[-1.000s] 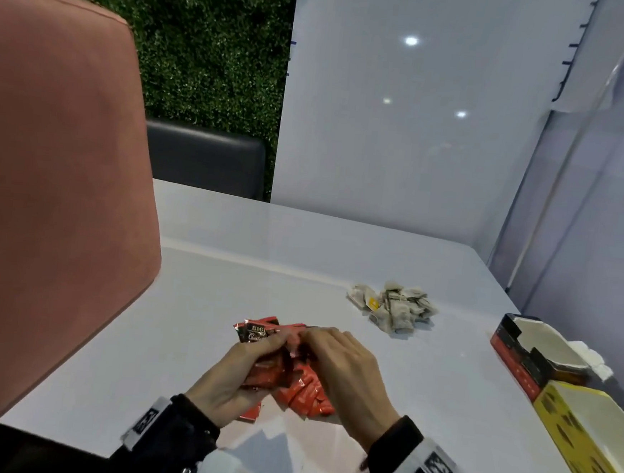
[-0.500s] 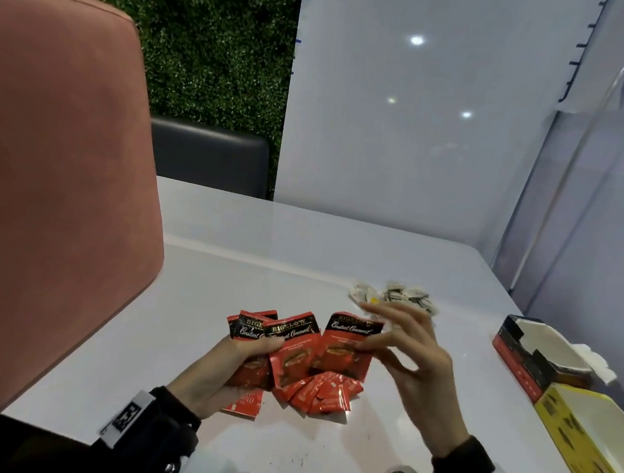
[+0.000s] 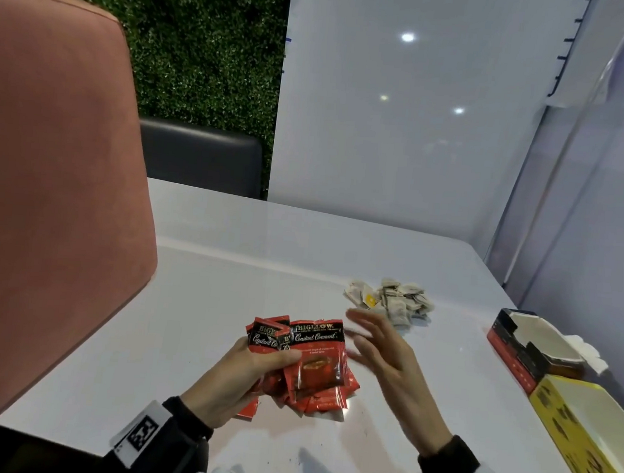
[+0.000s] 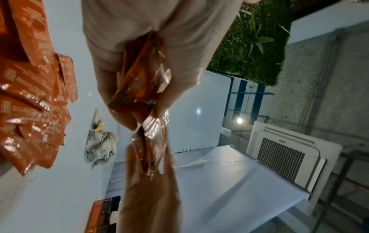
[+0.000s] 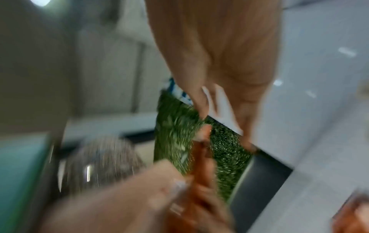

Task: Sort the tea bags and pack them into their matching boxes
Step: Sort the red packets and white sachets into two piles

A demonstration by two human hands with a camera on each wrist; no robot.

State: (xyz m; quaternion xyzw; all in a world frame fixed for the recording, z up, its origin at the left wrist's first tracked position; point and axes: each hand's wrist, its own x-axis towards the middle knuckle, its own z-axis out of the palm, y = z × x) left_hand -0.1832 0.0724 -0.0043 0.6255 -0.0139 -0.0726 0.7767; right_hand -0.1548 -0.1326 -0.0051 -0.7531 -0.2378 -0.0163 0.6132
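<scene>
My left hand (image 3: pixel 255 366) grips a fan of red tea packets (image 3: pixel 312 352) upright above the white table (image 3: pixel 204 302); the left wrist view shows these packets (image 4: pixel 143 78) pinched between thumb and fingers. More red packets (image 3: pixel 323 401) lie on the table under them. My right hand (image 3: pixel 380 350) hovers just right of the fan, blurred, fingers straight and spread, holding nothing. A pile of grey-white tea bags (image 3: pixel 395 299) lies farther back. At the right edge stand a red-and-black box (image 3: pixel 514 349) and a yellow box (image 3: pixel 578 444), both open-topped.
A pink chair back (image 3: pixel 53 178) fills the left of the head view. A dark seat (image 3: pixel 201 156) stands beyond the table's far edge, with a green plant wall behind it. White panels close off the back and right sides.
Both hands lifted red packets off the pile and spread them into a fan. My right hand then let go of the rightmost packet, and the fan closed up in my left hand.
</scene>
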